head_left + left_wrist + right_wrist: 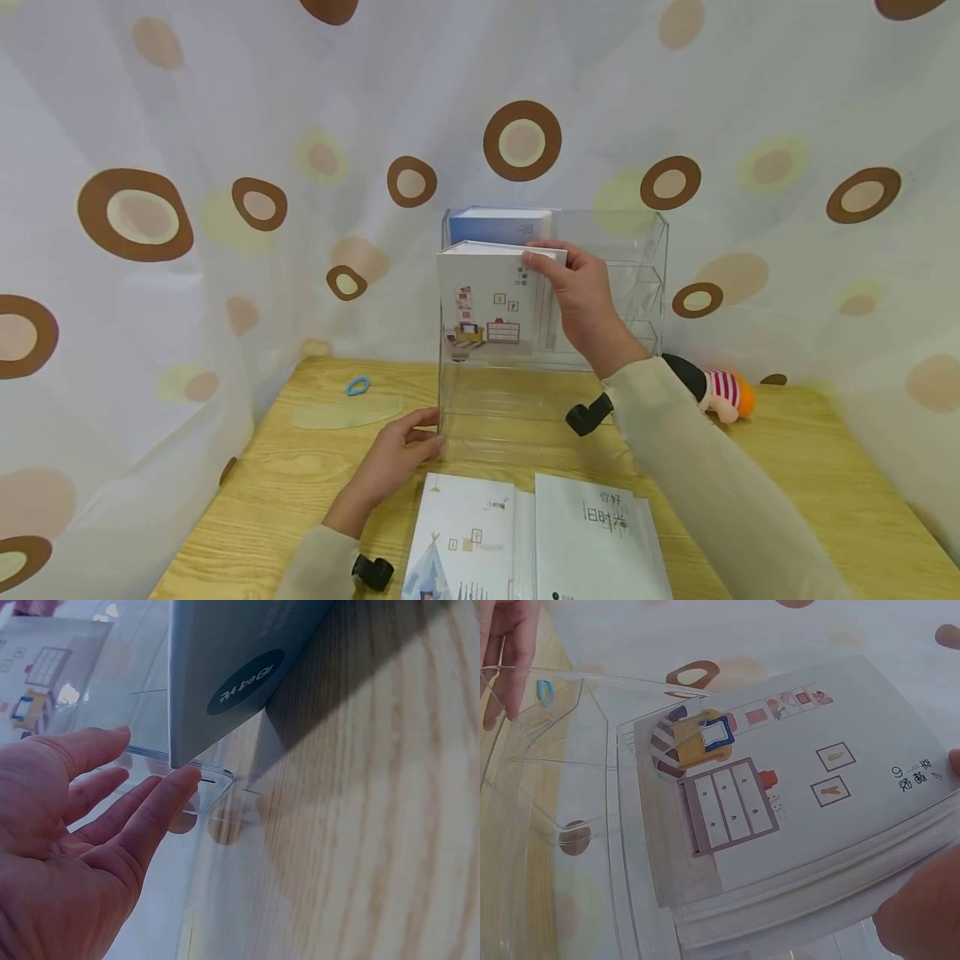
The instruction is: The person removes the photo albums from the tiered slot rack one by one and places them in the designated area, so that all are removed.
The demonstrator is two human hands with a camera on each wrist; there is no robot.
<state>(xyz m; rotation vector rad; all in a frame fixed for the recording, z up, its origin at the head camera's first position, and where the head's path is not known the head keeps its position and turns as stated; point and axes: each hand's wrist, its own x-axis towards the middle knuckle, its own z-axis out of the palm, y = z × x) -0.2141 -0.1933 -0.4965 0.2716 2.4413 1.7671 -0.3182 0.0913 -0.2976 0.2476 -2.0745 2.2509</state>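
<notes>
A clear acrylic rack (637,250) stands on the wooden table (810,467). My right hand (573,287) grips the top right corner of a white book (487,300) with a drawn room on its cover, held upright in the rack's front slot. In the right wrist view the white book (780,795) fills the frame, with my thumb (922,915) on its edge. A blue-topped book (498,225) stands behind it. My left hand (405,446) rests with straight fingers (161,799) against the rack's lower left corner (210,776).
Two white books (461,537) (596,537) lie flat at the table's front edge. A plush toy (716,390) lies right of the rack. A blue ring (357,386) and a pale comb (348,412) lie at the back left. A spotted curtain hangs behind.
</notes>
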